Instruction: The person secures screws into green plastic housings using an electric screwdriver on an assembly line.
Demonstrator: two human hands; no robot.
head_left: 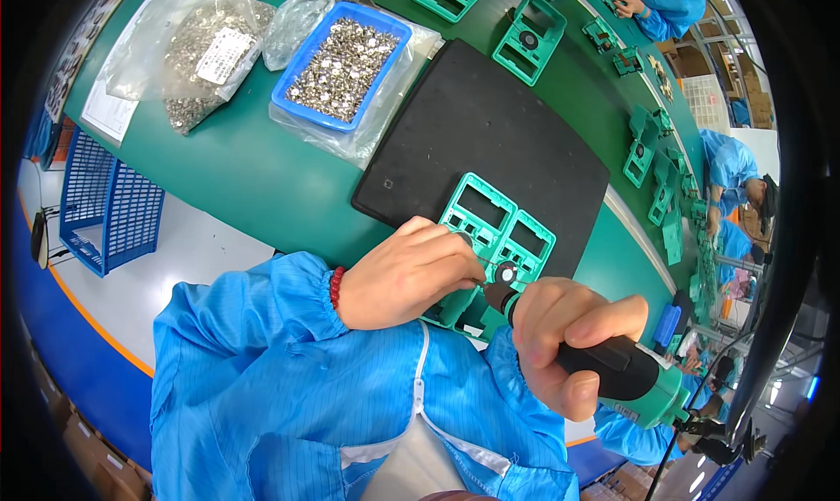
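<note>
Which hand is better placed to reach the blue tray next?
Probably the left hand: though at the green frame, it is nearer the blue tray, while the right hand grips the driver.

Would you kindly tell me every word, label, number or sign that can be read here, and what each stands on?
No text is clear enough to quote.
White rectangular label on the clear plastic bag: print too small to read.
Pale marking on the green-and-black handheld power tool: too small and blurred.
</note>
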